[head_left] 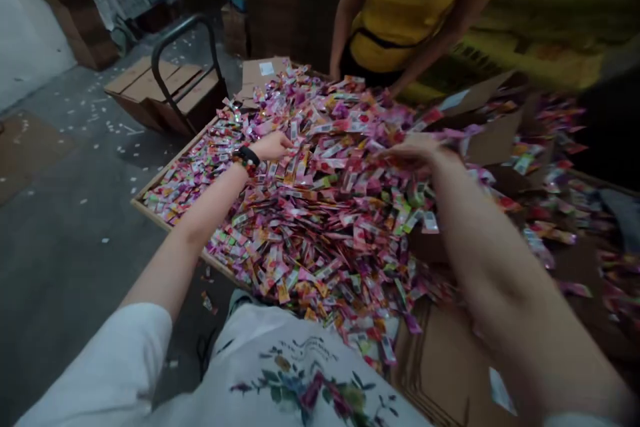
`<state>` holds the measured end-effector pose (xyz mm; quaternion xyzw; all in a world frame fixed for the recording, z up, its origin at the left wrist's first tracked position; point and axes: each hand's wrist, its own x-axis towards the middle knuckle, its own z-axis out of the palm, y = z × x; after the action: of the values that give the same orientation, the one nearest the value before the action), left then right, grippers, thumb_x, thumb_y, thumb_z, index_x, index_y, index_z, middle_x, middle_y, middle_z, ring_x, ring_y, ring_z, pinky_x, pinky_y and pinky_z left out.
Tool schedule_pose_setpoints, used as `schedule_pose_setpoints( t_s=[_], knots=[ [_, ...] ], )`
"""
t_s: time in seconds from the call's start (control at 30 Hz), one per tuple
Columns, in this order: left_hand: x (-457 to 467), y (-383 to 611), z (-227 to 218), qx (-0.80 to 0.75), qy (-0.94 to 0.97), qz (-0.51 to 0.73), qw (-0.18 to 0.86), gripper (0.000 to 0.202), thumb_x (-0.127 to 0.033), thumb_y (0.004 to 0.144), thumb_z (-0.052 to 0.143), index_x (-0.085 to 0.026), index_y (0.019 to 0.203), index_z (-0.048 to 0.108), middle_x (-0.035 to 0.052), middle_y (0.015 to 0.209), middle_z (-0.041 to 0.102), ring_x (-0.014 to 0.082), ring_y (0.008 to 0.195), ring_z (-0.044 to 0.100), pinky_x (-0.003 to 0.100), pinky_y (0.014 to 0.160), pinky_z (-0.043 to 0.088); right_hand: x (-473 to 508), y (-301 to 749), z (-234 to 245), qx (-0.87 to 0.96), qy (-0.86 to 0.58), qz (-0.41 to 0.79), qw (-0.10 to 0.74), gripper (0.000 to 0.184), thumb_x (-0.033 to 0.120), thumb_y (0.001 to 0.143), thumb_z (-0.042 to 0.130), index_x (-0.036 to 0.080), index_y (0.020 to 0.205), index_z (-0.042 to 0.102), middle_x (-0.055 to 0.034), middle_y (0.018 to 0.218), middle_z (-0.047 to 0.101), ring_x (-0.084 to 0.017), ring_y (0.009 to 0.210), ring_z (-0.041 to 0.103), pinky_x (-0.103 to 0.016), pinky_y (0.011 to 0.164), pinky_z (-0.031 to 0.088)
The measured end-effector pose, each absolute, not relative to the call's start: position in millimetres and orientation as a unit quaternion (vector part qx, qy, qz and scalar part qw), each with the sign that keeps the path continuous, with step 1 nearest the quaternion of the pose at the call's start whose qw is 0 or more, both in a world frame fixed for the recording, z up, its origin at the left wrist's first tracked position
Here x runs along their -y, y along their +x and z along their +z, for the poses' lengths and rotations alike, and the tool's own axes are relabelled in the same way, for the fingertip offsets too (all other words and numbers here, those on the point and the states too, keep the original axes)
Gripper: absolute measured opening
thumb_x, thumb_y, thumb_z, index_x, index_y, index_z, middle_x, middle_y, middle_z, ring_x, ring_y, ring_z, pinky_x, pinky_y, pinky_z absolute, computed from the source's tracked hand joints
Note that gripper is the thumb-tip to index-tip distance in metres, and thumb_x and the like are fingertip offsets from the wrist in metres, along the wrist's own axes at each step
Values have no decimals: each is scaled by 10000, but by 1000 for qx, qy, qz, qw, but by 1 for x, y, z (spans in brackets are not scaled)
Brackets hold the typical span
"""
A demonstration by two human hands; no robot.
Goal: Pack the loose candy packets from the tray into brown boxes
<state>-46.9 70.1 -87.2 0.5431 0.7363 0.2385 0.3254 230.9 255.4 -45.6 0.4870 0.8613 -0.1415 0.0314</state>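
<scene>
A broad heap of small shiny packets (320,213), mostly pink, purple and orange, covers a wooden-edged table (150,188) in front of me. On the heap's far left part, my left hand (273,145) has its thumb and fingers drawn together at the packets. Whatever is between those fingertips is too small to make out. Farther right, my right hand (415,148) reaches over the heap with its fingers stretched out to the left, slightly blurred. No packet shows in it, though its palm side is hidden.
Across the table stands a person in a yellow shirt (410,7), arms lowered to the heap. Open cardboard boxes (495,137) with packets are on the right. Flattened cardboard (440,360) lies near front right. A hand trolley (187,67) with boxes stands left, with scraps scattered across the floor (75,247).
</scene>
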Motion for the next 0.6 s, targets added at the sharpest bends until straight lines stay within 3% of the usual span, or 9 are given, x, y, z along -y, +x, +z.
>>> schedule_pose_setpoints(
  t_s=[0.07, 0.13, 0.2, 0.27, 0.3, 0.33, 0.4, 0.5, 0.6],
  knots=[
    [-31, -64, -98, -735, 545, 239, 326, 288, -144, 786, 580, -31, 1002, 732, 101, 960, 732, 203, 873, 637, 342, 890, 484, -235, 244, -41, -863, 490, -92, 83, 732, 396, 928, 249, -148, 594, 607, -369, 851, 641, -369, 1063, 628, -473, 829, 446],
    [27, -62, -115, -735, 533, 251, 336, 348, -239, 849, 532, -57, 1079, 720, 101, 1020, 734, 206, 922, 642, 341, 914, 481, -184, 261, -51, -886, 451, -59, 85, 506, 200, 954, 354, -193, 837, 650, -454, 1015, 587, -464, 1182, 539, -561, 878, 410],
    [97, -33, -139, -762, 496, 263, 323, 454, -378, 902, 470, -84, 1175, 683, 121, 1106, 722, 231, 982, 647, 375, 944, 478, -106, 286, -80, -923, 367, -72, 86, 364, 16, 891, 373, -144, 1069, 648, -415, 1054, 611, -433, 1159, 580, -558, 929, 418],
    [168, 23, -175, -842, 403, 266, 241, 593, -487, 912, 439, -87, 1332, 567, 188, 1333, 607, 283, 1240, 547, 426, 1066, 399, -16, 316, -131, -953, 258, -123, 105, 407, 37, 840, 524, 84, 1214, 679, -253, 1210, 644, -316, 1175, 604, -405, 1007, 442],
    [199, 57, -198, -866, 385, 237, 214, 807, -562, 833, 541, -61, 1453, 415, 240, 1493, 431, 328, 1417, 355, 473, 1141, 305, 25, 331, -164, -963, 183, -155, 119, 484, 78, 799, 616, 212, 1262, 666, -165, 1299, 622, -298, 1256, 551, -393, 1064, 416],
    [224, 93, -224, -875, 385, 186, 225, 1150, -665, 681, 662, -16, 1525, 229, 288, 1586, 200, 384, 1498, 115, 530, 1181, 203, 59, 344, -200, -967, 79, -203, 134, 563, 149, 794, 658, 287, 1337, 604, -125, 1388, 562, -331, 1322, 484, -499, 1103, 373],
    [253, 157, -279, -862, 393, 58, 316, 1501, -749, 410, 769, 5, 1540, 131, 321, 1589, -27, 452, 1477, -100, 622, 1179, 59, 101, 363, -271, -955, 3, -239, 174, 691, 259, 799, 688, 395, 1438, 462, -52, 1551, 349, -372, 1399, 368, -633, 1105, 303],
    [240, 214, -340, -889, 342, -19, 305, 1437, -806, 448, 691, -6, 1533, 194, 350, 1576, 12, 498, 1462, -75, 680, 1151, 16, 89, 369, -335, -952, 8, -235, 197, 685, 209, 838, 623, 411, 1459, 418, -3, 1582, 281, -321, 1433, 322, -593, 1143, 262],
    [179, 218, -354, -940, 257, 18, 226, 1397, -826, 531, 619, 32, 1528, 150, 384, 1562, 21, 562, 1443, 1, 751, 1093, 89, 21, 354, -329, -965, 61, -202, 157, 528, 195, 919, 494, 368, 1417, 499, -22, 1537, 392, -287, 1433, 327, -547, 1163, 233]
  ],
)
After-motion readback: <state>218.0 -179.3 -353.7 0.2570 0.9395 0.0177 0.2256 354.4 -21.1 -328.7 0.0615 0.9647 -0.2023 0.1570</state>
